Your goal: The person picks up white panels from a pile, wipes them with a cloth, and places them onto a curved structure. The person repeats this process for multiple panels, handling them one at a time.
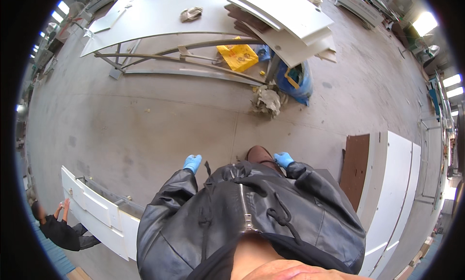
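Observation:
Both of my hands wear light blue gloves and hang beside my dark jacket, above the floor. My left hand (192, 162) is loosely closed, its fingers curled, and nothing shows in it. On the other side, my right hand (283, 159) is curled near my brown shoe (260, 155), also with nothing visible in it. Neither hand touches a panel or a table. Closest to my right hand are the white and brown panels (395, 178) stacked at the right.
Ahead stands a white-topped table (160, 13) on a metal frame, with stacked panels (290, 18) and a crumpled cloth (191, 14). Beside it are a blue bag (298, 83), crumpled wrapping (267, 101) and a yellow bag (237, 56). At lower left, a person (60, 231) touches white panels (99, 209).

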{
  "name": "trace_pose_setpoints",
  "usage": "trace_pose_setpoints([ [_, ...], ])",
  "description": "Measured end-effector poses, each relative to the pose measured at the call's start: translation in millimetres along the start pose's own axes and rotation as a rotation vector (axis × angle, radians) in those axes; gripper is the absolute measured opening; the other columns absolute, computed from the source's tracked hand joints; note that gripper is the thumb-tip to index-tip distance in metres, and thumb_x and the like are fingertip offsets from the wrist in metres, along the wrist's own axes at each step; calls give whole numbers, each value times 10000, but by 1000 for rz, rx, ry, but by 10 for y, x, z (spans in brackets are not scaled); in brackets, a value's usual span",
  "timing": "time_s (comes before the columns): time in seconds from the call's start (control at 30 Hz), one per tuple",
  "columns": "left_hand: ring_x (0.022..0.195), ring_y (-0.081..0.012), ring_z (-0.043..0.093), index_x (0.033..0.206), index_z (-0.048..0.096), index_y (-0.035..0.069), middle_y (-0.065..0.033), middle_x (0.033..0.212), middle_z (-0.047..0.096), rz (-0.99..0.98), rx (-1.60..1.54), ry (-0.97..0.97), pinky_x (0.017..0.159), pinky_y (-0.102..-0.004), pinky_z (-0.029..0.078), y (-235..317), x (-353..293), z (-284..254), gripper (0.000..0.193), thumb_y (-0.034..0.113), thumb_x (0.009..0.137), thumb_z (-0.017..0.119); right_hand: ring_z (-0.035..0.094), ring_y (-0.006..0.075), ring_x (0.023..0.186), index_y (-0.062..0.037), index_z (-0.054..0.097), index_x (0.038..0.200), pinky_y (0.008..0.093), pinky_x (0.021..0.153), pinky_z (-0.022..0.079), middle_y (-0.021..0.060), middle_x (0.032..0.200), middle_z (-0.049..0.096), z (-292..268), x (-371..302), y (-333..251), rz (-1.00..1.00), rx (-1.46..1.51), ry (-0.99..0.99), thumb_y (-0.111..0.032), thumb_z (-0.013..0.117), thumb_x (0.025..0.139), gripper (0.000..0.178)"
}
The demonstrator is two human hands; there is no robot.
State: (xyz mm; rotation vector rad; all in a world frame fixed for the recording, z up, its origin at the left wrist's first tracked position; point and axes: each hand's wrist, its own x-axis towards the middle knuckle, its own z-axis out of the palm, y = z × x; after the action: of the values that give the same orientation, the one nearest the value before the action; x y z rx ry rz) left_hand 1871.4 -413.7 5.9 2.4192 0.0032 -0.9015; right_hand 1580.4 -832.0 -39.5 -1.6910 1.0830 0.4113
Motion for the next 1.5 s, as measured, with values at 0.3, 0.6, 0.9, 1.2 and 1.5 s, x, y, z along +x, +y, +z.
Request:
trace_pose_setpoints([
  [0.3, 969, -221, 665, 1046, 692, 4, -141, 1011, 720, 22, -137, -115, 882, -372, 503, 1115, 782, -150, 471, 445, 890, 634, 601, 220, 587, -70, 609, 841, 376, 496, 442, 90, 770, 647, -417, 1024, -1252, 460, 125, -160, -351, 531, 936, 307],
  [0.6, 646, -243, 605, 811, 663, 25, -122, 703, 643, -263, -314, 151, 599, -422, 474, 137, 994, -559, 406, 418, 885, 592, 619, 412, 1114, -8, 717, 1068, 465, 971, 469, 257, 1130, 672, 191, 3017, -2964, -154, -616, -206, -423, 544, 844, 502],
  [0.9, 926, -405, 670, 1014, 699, 50, -233, 975, 700, -322, -260, 222, 788, -499, 494, -1280, 1425, -1132, 498, 491, 943, 479, 613, 210, 539, -42, 654, 827, 382, 488, 468, 107, 719, 654, 1897, 2925, -4847, -43, -388, -369, -326, 576, 910, 307],
  [1.2, 968, -381, 669, 989, 707, -1, -223, 961, 716, -709, -722, 422, 842, -464, 505, -1693, 1521, -2533, 475, 437, 848, 589, 672, 347, 1031, -5, 713, 1082, 410, 913, 497, 205, 1019, 719, 3284, 2247, -6164, -528, -929, -519, -399, 576, 898, 456],
  [1.5, 1147, -422, 604, 1155, 659, -36, -277, 1163, 653, -709, -819, 335, 948, -474, 471, -1981, 1529, -2138, 612, 492, 867, 546, 687, 211, 728, 28, 693, 1031, 366, 629, 539, 115, 901, 717, 3713, 2749, -6423, -333, -826, -656, -341, 602, 936, 392],
])
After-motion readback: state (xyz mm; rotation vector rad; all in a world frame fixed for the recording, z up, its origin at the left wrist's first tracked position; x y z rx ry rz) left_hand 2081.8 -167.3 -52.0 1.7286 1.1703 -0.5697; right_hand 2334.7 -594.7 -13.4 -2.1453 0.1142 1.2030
